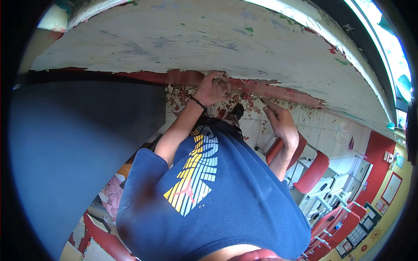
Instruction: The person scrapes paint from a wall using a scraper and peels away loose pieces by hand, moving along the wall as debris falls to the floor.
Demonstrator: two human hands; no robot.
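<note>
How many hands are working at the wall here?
2: the left hand, curled against the peeling red paint strip, and the right hand beside it, gripping a thin tool.

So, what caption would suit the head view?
Left hand and right hand at peeling wall paint above flake-strewn tiles.

We see red chairs (312,172) lined up at right, pale floor tiles (331,130) beneath them, a dark board (82,148) filling the left, and a framed picture (392,188) on the yellow wall (398,217) far right.
</note>
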